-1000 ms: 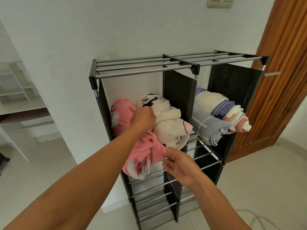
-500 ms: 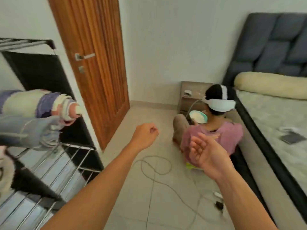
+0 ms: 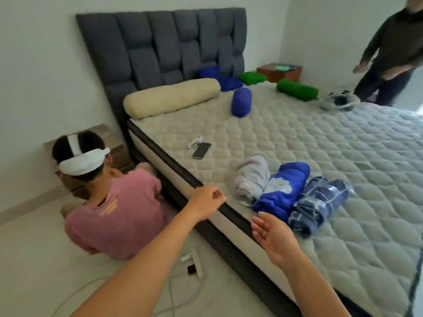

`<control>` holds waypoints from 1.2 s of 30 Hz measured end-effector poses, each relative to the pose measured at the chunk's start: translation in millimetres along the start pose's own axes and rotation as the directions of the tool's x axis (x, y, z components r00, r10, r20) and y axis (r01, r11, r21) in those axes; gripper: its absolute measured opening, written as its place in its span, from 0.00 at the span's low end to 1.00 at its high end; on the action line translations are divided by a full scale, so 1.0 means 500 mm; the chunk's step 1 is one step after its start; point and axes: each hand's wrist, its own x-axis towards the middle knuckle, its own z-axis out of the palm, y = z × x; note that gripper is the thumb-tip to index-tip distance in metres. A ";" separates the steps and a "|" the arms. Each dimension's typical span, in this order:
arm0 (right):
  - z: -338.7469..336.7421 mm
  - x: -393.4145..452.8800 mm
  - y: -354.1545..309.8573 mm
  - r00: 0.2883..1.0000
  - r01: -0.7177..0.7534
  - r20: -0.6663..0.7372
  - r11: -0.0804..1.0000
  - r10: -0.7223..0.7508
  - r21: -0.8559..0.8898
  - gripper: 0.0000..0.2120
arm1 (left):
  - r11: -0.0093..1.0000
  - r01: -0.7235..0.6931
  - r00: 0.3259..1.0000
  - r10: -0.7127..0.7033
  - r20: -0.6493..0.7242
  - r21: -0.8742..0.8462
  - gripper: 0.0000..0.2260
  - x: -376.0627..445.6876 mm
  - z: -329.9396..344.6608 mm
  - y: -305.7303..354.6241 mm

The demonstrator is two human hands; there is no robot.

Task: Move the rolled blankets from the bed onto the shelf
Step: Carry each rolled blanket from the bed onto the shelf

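Three rolled blankets lie side by side near the bed's [image 3: 343,156] near edge: a grey one [image 3: 251,179], a bright blue one with white patches [image 3: 283,186], and a navy checked one [image 3: 318,202]. My left hand [image 3: 206,200] hovers over the bed's edge just left of the grey roll, fingers loosely curled, holding nothing. My right hand [image 3: 274,239] is below the blue roll, palm open, fingers apart, empty. The shelf is out of view.
A person in a pink shirt [image 3: 114,213] sits on the floor against the bed. Another person [image 3: 389,53] stands at the far right. A phone [image 3: 201,150], a cream bolster [image 3: 171,97], blue [image 3: 240,101] and green rolls [image 3: 297,89] lie on the mattress. Cables [image 3: 183,282] trail on the floor.
My view has swung from the shelf, past the door, to the bed. Both hands left the pink blanket on the shelf and now reach empty toward the rolls on the bed.
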 end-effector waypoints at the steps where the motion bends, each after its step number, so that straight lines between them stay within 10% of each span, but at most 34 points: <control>1: -0.035 0.014 -0.013 0.999 0.008 -0.040 1.000 -0.007 0.024 0.05 | 1.000 -0.017 0.999 0.016 0.049 0.010 0.10 0.031 0.030 0.024; 13: -0.271 0.169 -0.038 0.875 0.000 -0.459 0.946 0.157 0.324 0.17 | 0.991 -0.127 0.856 0.087 0.510 0.043 0.07 0.353 0.321 0.153; 24: -0.306 0.335 -0.036 0.820 -0.148 -0.427 0.861 0.382 0.487 0.28 | 0.934 -0.281 0.746 0.070 0.662 0.218 0.19 0.565 0.471 0.253; 28: -0.328 0.415 -0.041 0.826 0.003 -0.449 0.794 0.341 0.608 0.24 | 0.899 -0.355 0.712 0.082 0.698 0.257 0.22 0.641 0.538 0.316; 36: -0.511 0.476 -0.139 0.508 0.202 -0.844 0.928 0.173 0.312 0.21 | 0.931 -0.309 0.695 0.081 0.714 0.195 0.31 0.817 0.675 0.430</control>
